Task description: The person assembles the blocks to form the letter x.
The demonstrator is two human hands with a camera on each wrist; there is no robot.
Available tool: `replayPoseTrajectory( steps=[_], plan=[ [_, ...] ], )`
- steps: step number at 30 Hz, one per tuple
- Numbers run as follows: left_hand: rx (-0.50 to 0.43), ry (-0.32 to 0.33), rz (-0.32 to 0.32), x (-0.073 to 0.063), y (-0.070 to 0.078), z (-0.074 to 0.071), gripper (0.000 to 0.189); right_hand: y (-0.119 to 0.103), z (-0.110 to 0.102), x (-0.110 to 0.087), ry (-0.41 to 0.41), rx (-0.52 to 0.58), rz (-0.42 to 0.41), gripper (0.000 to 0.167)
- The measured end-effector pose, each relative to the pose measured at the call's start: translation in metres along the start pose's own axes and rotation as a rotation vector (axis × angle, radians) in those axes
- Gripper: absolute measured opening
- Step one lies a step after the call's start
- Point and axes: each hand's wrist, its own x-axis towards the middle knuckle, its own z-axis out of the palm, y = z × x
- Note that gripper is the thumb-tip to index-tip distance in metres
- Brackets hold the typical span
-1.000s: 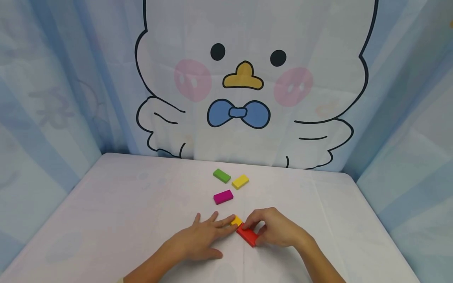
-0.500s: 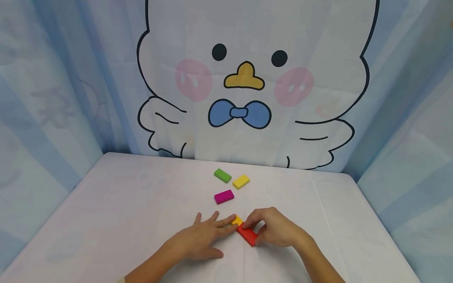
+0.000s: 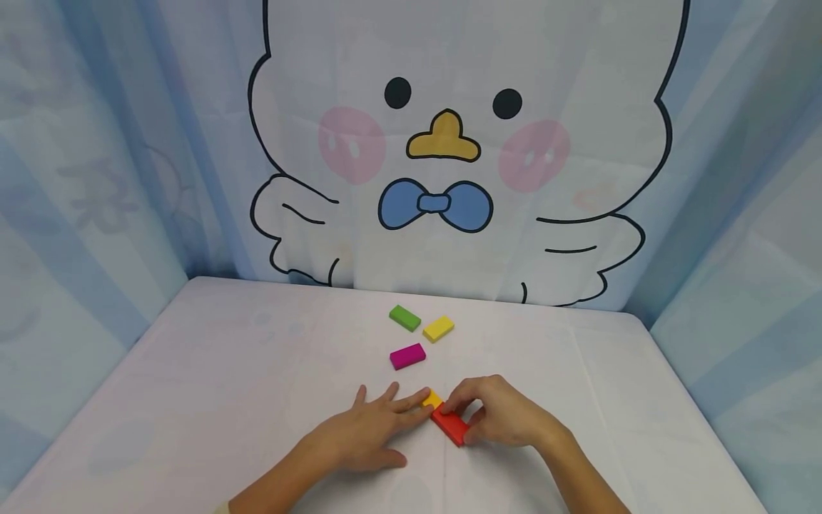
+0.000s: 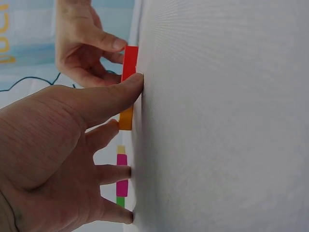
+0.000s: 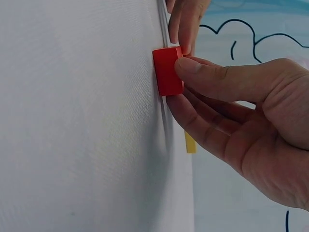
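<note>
My left hand lies flat on the white table, fingers straight, and its forefinger tip touches a small orange block. In the left wrist view the thumb of my left hand presses the cloth beside the orange block. My right hand pinches a red block between thumb and fingers, one end against the orange block. The right wrist view shows the red block held flat on the table by my right hand.
A magenta block, a green block and a yellow block lie loose farther back on the table. A cartoon bird curtain hangs behind, with blue curtains at both sides.
</note>
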Motion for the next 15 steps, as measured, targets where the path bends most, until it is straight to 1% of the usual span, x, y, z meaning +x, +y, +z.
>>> replayPoseTrajectory(
  steps=[6,15],
  plan=[
    [0.003,0.004,0.007,0.0016,0.0005,-0.0001,0.075,0.0012,-0.0013,-0.0028,0.01,0.002,-0.017,0.038],
    [-0.009,-0.007,-0.012,0.0017,0.0002,0.0,0.076,0.0003,-0.0013,-0.0029,0.004,0.007,-0.041,0.038]
  ],
)
